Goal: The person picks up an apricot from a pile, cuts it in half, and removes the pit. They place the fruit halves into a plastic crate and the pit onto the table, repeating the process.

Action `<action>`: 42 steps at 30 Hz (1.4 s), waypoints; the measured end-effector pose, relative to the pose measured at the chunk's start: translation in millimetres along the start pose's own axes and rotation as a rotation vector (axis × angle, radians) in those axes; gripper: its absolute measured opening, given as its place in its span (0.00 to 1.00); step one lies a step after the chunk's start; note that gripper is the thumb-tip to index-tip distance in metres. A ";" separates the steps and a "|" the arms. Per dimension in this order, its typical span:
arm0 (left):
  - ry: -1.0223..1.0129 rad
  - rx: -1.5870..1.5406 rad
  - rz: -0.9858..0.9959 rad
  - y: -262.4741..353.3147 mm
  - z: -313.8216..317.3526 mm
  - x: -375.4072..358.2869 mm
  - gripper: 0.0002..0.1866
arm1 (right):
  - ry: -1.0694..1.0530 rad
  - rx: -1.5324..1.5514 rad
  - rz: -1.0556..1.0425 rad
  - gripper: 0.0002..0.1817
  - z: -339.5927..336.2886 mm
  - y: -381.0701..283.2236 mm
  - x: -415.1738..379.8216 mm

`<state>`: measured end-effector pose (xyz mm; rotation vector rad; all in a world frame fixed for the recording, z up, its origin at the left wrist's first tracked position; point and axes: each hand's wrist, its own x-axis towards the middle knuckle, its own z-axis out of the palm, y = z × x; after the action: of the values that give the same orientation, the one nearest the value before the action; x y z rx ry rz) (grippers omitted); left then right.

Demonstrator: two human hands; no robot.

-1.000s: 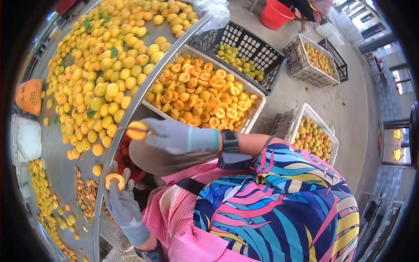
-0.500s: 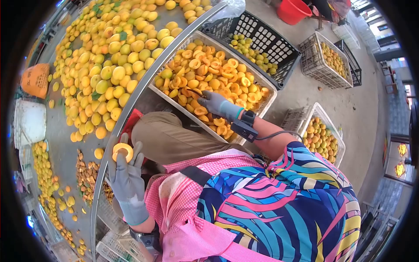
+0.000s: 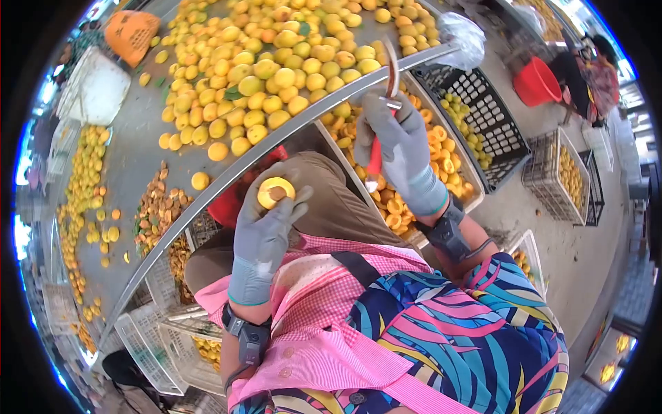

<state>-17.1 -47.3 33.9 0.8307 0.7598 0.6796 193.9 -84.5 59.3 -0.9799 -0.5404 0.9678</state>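
Observation:
My left hand (image 3: pixel 265 224), in a grey glove, holds an apricot half (image 3: pixel 276 193) between thumb and fingers, its cut face and brown pit turned up. The gloved right hand (image 3: pixel 396 134) is wrapped round the red handle of a curved knife (image 3: pixel 393 69), whose blade points up past the table's metal edge (image 3: pixel 331 99). Below this hand is a light crate (image 3: pixel 472 196) of cut apricot halves. Whole yellow apricots (image 3: pixel 276 76) are heaped on the metal table beyond the left hand.
Brown pits or scraps (image 3: pixel 160 207) lie on the table at left, near a white bucket (image 3: pixel 96 86) and an orange bag (image 3: pixel 131 36). A black crate (image 3: pixel 500 134), a grey crate (image 3: pixel 545 169) and a red tub (image 3: pixel 536 83) stand at right, with a person (image 3: pixel 598 79) behind.
My right hand has risen out of the crate of halves, and the knife now shows clearly in it. The left hand still holds the half, whose pit now shows. The whole view has shifted.

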 end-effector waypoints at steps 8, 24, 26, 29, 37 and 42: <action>0.057 0.110 0.042 5.1 -4.0 -15.1 0.19 | -0.158 0.221 -0.259 0.08 99.5 6.7 -19.0; 0.140 0.395 0.418 -1.0 -30.0 -20.0 0.15 | -0.529 -0.019 -0.292 0.07 135.5 34.7 -22.2; 0.153 0.395 0.409 0.0 -28.3 -21.4 0.15 | -0.546 0.020 -0.146 0.06 136.8 31.4 -18.0; 0.109 0.287 0.215 17.5 -22.7 -30.3 0.15 | -0.689 0.044 0.162 0.06 138.8 27.9 -9.1; -0.078 0.111 -0.138 19.7 -40.4 -30.3 0.14 | -0.909 0.027 0.294 0.07 141.8 37.5 3.2; 0.049 0.112 -0.099 14.8 -52.5 -23.8 0.13 | -1.037 -0.173 0.051 0.09 160.1 71.3 7.1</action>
<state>-75.7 -37.9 30.0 0.8749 0.8840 0.5742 45.4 7.7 73.4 -0.5758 -1.4806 1.4707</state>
